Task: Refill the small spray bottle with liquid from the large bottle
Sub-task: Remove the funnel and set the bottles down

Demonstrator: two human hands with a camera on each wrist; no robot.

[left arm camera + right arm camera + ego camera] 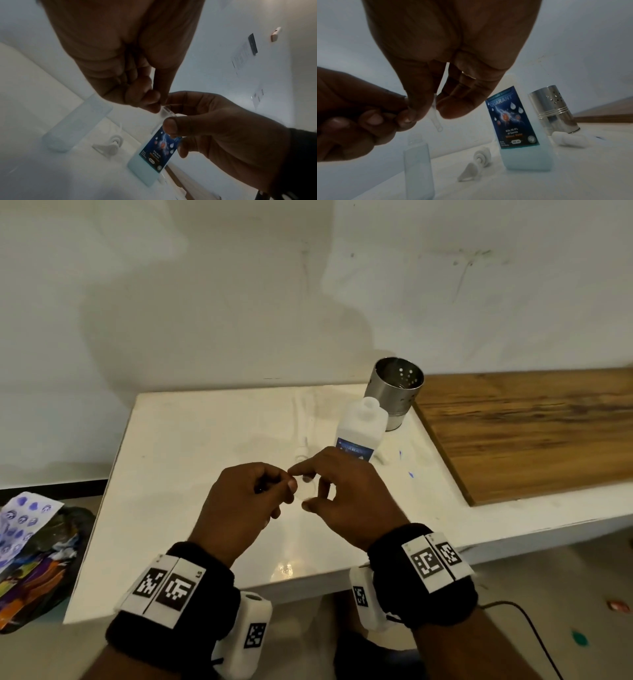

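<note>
Holding your left hand and right hand together above the middle of the white table, you have bare tabletop to the left of them; the near edge lies under your wrists, and the far edge meets the pale wall. Off the left edge a bag of coloured wrappers sits lower down; on the right a wooden board butts against the table.

The tabletop is glossy and catches the light near its front edge; a perforated metal cup stands at the far right corner, with a white cap lying at its foot.

Your right thumb and forefinger pinch a small clear plastic piece, its narrow tube end pointing down; your left fingers are curled, their tips closed on the same piece.

The small spray bottle stands upright on the table below your hands; it is clear, its neck uncapped, with pale blue liquid inside. Its white spray head lies on its side between the two bottles. The large bottle stands just in front of the cup, its top off; it holds pale blue liquid and bears a dark blue label reading QUARANT.
</note>
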